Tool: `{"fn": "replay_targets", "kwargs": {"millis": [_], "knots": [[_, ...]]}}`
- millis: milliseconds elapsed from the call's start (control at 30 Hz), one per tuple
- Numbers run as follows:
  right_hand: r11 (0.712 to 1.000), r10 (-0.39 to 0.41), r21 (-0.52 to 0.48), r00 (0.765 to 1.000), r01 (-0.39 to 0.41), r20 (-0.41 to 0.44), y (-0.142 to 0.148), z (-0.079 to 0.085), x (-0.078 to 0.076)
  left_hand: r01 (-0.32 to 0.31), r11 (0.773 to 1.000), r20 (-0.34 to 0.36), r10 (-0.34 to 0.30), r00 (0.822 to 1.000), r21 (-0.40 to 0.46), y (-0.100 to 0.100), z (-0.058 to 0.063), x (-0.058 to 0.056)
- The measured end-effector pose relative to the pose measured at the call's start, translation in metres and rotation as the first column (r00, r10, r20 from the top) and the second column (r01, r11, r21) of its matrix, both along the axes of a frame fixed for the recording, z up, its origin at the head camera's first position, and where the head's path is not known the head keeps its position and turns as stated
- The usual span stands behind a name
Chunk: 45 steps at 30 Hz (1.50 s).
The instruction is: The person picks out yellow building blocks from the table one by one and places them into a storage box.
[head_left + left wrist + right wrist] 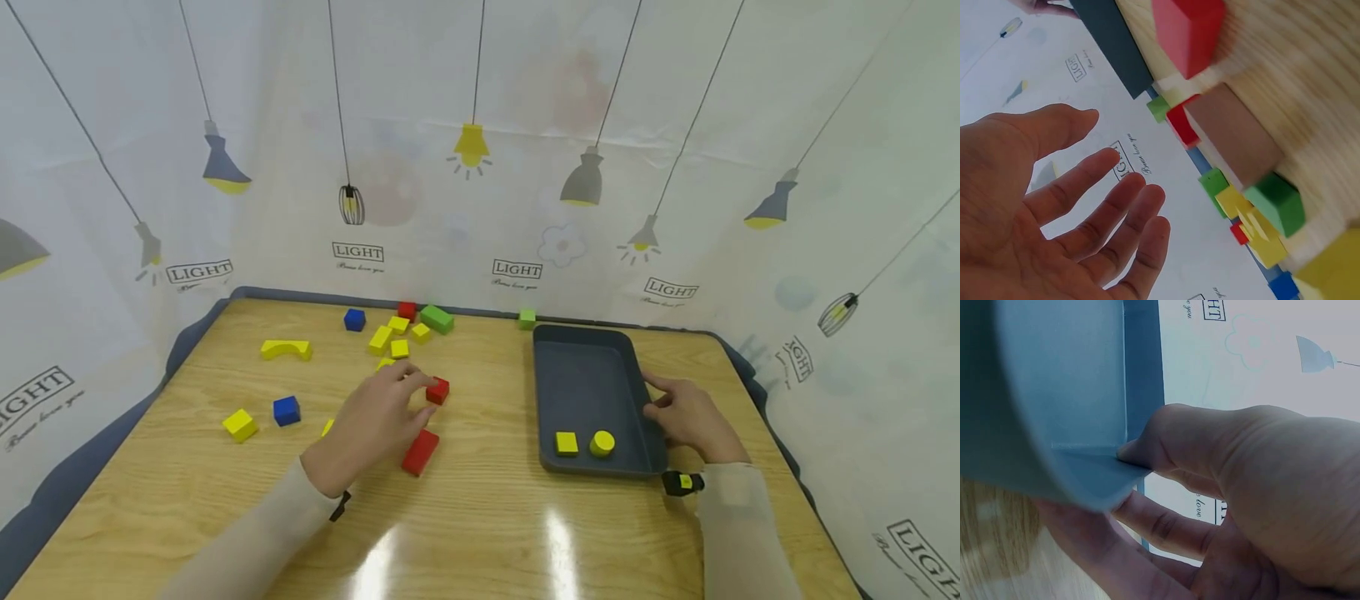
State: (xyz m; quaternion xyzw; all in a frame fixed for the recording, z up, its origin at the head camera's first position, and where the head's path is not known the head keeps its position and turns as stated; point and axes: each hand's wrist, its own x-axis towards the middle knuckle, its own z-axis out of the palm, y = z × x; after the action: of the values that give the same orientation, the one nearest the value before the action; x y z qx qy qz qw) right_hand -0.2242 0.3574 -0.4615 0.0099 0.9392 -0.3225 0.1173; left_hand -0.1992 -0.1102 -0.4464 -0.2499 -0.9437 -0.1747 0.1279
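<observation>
In the head view my left hand (378,414) hovers over the blocks, its fingertips beside a red cube (438,391). The left wrist view shows that hand (1079,206) with its fingers loosely spread and nothing between them. Below it lies a red rectangular block (420,452); a brown block (1233,134) shows only in the left wrist view. With thumb and fingers, my right hand (693,417) grips the right wall of a dark grey tray (588,379). At the tray's near end are a yellow square block (566,443) and a yellow cylinder (602,443).
Toward the back lie a green block (437,319), a blue cube (355,319) and several yellow blocks. A yellow arch (286,349), another blue cube (287,411) and a yellow cube (240,425) lie left. A light green cube (527,319) is behind the tray, near the table's back edge.
</observation>
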Motion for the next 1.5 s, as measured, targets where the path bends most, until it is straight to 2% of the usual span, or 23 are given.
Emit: {"fn": "replay_targets", "kwargs": {"millis": [267,600,733,1100,1500], "knots": [[1.0,0.004,-0.008,1.0,-0.004,-0.014,-0.002,0.001,0.0,-0.039,0.999,0.013,0.039,0.999,0.013,-0.029,-0.008,0.004],[1.0,-0.001,0.006,1.0,0.001,-0.007,-0.005,0.003,0.0,-0.111,0.992,0.058,0.114,0.992,-0.054,-0.063,-0.015,0.013],[1.0,-0.002,0.004,1.0,0.002,-0.008,-0.004,0.002,0.0,-0.119,0.991,0.072,0.123,0.99,-0.063,-0.073,-0.018,0.017],[1.0,-0.011,-0.005,1.0,0.011,-0.004,-0.002,0.001,0.001,-0.153,0.985,0.142,0.164,0.976,-0.085,-0.086,-0.024,0.027],[1.0,-0.021,-0.021,1.0,0.021,0.004,-0.001,0.002,0.002,-0.142,0.989,0.186,0.146,0.972,-0.034,-0.09,-0.031,0.03]]}}
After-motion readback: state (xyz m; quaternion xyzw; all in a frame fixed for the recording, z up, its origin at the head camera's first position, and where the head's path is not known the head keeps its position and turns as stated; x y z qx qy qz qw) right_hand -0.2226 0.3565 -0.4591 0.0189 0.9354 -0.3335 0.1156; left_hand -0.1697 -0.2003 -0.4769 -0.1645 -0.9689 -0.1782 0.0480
